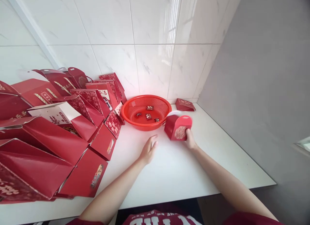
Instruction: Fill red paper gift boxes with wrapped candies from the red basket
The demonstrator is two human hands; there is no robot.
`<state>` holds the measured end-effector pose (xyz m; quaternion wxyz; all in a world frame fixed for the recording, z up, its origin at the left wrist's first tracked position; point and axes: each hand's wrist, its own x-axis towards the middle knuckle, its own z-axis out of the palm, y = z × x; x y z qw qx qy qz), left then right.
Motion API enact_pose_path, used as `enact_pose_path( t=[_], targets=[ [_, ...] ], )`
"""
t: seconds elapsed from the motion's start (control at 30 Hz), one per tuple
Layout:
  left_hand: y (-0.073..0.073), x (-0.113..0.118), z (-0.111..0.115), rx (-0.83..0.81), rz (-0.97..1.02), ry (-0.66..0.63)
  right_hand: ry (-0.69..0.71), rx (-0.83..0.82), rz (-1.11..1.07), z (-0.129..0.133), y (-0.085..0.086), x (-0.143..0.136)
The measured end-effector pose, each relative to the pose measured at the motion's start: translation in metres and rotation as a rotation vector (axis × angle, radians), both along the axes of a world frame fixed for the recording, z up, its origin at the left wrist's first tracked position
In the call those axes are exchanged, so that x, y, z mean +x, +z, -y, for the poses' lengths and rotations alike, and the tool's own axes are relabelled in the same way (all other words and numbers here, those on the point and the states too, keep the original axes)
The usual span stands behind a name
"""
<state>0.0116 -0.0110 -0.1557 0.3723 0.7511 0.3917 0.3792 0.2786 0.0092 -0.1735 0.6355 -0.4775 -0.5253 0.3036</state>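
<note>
Head view: right hand gripping red box; left hand empty, half-open; basket beside bags.

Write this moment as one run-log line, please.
right hand: holding red box | left hand: empty, near basket | sweets: inside basket

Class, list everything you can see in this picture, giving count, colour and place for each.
Held box: one, red, in the right hand
Basket: one, red, on the counter near the wall
Wrapped packets: four visible, dark, inside the basket
Stacked boxes: many, overlapping, mostly red, left
Small box: one, red, by the wall, right of the basket
Counter: one, white, under the boxes
Tiled wall: one, white, behind
Panel: one, grey, right
Shirt: one, dark red, white lettering, bottom edge
Left hand: one, bare, before the basket
Right hand: one, bare, gripping the held box
</note>
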Motion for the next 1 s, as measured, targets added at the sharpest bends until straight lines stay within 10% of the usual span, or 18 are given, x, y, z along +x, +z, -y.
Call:
enact_pose_path(
  t=[0.13, 0.23, 0.47, 0.6, 0.73, 1.0],
  targets=[
    [0.01, -0.027, 0.011, -0.005, 0.22, -0.01, 0.304, -0.07, 0.186, 0.036, 0.004, -0.026],
    [0.021, -0.038, 0.016, -0.009, 0.377, 0.022, 0.255, -0.063, 0.247, 0.043, 0.016, -0.036],
    [0.044, -0.042, 0.019, 0.297, 0.279, 0.128, 0.176, 0.121, 0.281, 0.034, 0.095, -0.048],
    [0.05, -0.043, 0.028, 0.702, -0.045, 0.097, 0.175, 0.19, 0.449, -0.013, 0.142, -0.056],
    [0.05, -0.044, 0.031, 0.735, -0.194, 0.062, 0.264, -0.162, 0.876, -0.095, 0.171, -0.073],
    [0.033, -0.06, 0.009, 0.463, 0.075, 0.046, 0.519, -0.471, 1.212, -0.203, 0.162, -0.135]
  ],
)
